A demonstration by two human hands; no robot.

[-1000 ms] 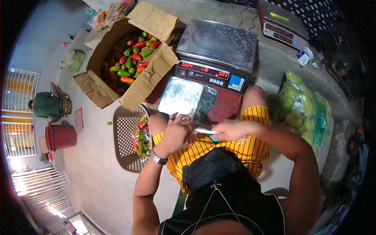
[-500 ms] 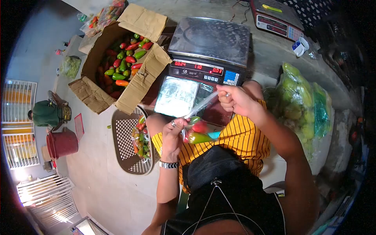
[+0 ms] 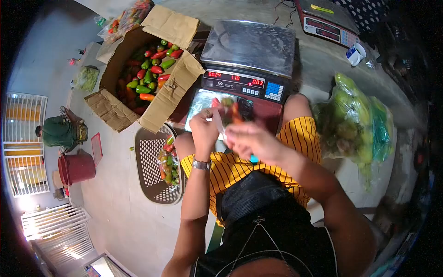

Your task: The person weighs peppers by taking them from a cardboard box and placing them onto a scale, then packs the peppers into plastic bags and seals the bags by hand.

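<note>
My left hand point(image 3: 204, 129) is closed on the twisted plastic of a clear bag of red and green peppers point(image 3: 228, 110), above my lap. Close beside it, my right hand point(image 3: 251, 142) is closed at the same twisted plastic and slightly blurred. The bag hangs over a stack of flat plastic bags point(image 3: 198, 104), in front of a weighing scale point(image 3: 249, 48) with lit red digits. An open cardboard box point(image 3: 168, 99) of loose peppers stands left of the scale. Below the box, a perforated basket point(image 3: 147, 171) holds bagged peppers.
A large bag of green vegetables point(image 3: 346, 124) lies at the right. A second scale point(image 3: 325, 30) and a white mug point(image 3: 356, 54) are at the upper right. A person in green point(image 3: 60, 132) is at the far left, near a red bucket point(image 3: 78, 168).
Half a second ago the bag hung by my left hand, with its neck pulled out by my right. Now my hands are together and the peppers have swung up over the plastic stack.
</note>
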